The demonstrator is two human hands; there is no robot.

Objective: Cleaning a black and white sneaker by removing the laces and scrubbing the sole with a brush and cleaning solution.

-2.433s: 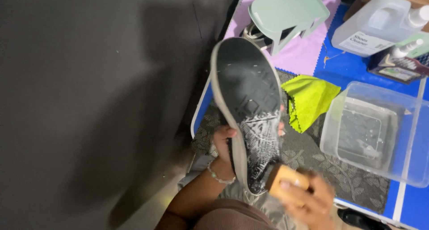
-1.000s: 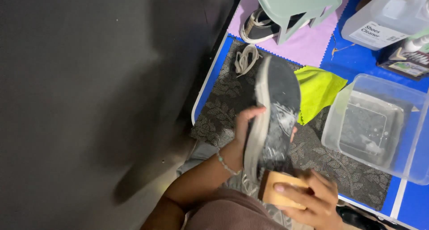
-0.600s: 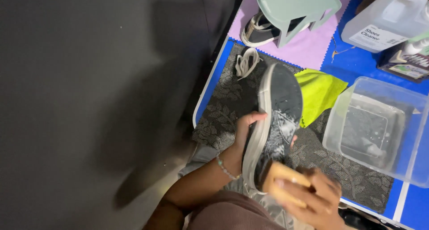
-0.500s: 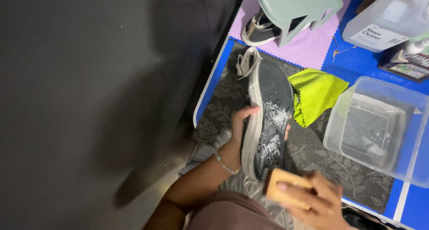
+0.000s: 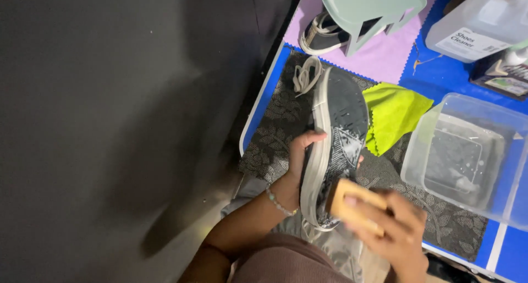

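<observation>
Down low in the view, the right hand [image 5: 399,233] closes over a wooden-backed brush [image 5: 355,203], fingers curled across its top, pressing it against the heel end of a shoe sole. Its wrist bends back toward the body. Just beside it, the left hand [image 5: 301,156] clamps the shoe [image 5: 335,145] from the side, thumb over the pale rubber edge and fingertips wrapped behind, the forearm rising from the lower middle with a thin beaded bracelet [image 5: 279,203] at the wrist. That shoe is held up on edge, sole toward the camera, toe pointing away; the sole is dark grey and flat, with a whitish, foamy patterned patch near its middle and a dirty cream rim. Loose pale laces [image 5: 304,77] dangle from its far end onto a dark mat [image 5: 269,134] with a leafy print.

Further out, a crumpled lime-green cloth [image 5: 393,112] lies just right of the shoe. Beyond it sits a clear plastic tub [image 5: 467,156], its bottom wet. Blue and lilac foam tiles [image 5: 451,74] with jigsaw edges carry a pale green plastic stand [image 5: 374,8], a second shoe [image 5: 324,33] beneath it, and a translucent jug [image 5: 478,19].
</observation>
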